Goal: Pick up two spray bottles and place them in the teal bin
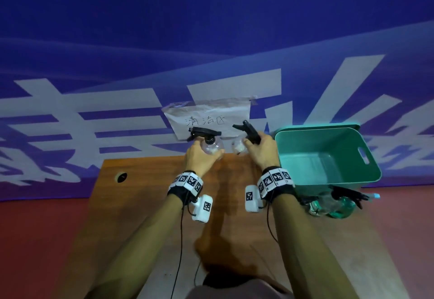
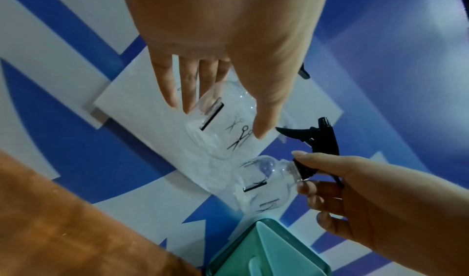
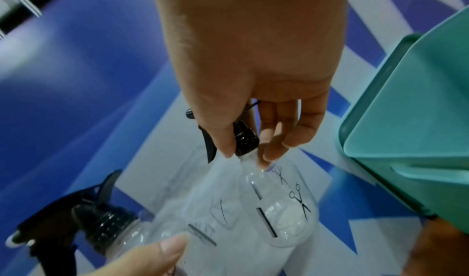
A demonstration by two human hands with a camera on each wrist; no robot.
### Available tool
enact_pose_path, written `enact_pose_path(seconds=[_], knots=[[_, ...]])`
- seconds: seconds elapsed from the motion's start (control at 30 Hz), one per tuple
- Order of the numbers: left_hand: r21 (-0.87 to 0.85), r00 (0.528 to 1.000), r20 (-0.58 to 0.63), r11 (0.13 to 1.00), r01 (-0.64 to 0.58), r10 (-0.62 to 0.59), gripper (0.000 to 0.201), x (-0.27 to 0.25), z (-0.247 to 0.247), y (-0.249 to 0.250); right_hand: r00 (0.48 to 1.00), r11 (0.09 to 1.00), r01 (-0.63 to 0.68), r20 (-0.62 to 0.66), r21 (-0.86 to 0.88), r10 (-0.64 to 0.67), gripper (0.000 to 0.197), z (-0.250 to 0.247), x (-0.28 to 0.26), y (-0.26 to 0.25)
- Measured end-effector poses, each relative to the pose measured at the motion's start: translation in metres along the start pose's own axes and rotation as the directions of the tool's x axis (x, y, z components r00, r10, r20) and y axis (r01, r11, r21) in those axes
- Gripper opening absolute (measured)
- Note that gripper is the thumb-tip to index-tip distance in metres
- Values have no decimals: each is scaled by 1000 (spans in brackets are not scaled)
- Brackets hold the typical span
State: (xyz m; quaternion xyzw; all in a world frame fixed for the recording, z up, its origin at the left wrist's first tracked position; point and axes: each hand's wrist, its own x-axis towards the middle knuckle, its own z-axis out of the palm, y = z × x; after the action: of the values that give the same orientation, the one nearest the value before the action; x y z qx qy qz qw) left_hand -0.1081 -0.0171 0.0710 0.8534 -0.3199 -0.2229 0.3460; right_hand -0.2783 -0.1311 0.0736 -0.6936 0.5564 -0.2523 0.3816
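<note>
Left hand (image 1: 198, 157) grasped clear round plastic spray bottle with black trigger head (image 1: 209, 144); right hand (image 1: 261, 149) pinched neck of second clear spray bottle (image 3: 276, 210). Both were apparently just above brown wooden bench (image 1: 145, 195). Teal plastic bin (image 1: 328, 157), right of fingers, held neither yet.

Head view high, facing forward-down; wrist views close, sharing bottles (image 2: 264, 184); bin (image 3: 416, 132).

Below the teal bin (image 1: 328, 157), at the table's right edge, a heap of spray bottles (image 1: 333, 204) blurs into one mass, their number unclear. The left hand (image 1: 199, 157) covers most of its clear bottle (image 1: 211, 147). The note's (image 1: 206, 117) handwriting is too small to read.
</note>
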Motion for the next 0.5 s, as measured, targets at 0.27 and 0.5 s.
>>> enact_pose_path(seconds=[0.27, 0.5], knots=[[1, 977, 1, 977, -214, 214, 80, -53, -12, 33, 964, 981, 58, -265, 187, -6, 31, -72, -62, -7], [-8, 951, 81, 954, -299, 298, 66, -85, 7, 63, 929, 982, 79, -370, 174, -9, 19, -129, -102, 14]])
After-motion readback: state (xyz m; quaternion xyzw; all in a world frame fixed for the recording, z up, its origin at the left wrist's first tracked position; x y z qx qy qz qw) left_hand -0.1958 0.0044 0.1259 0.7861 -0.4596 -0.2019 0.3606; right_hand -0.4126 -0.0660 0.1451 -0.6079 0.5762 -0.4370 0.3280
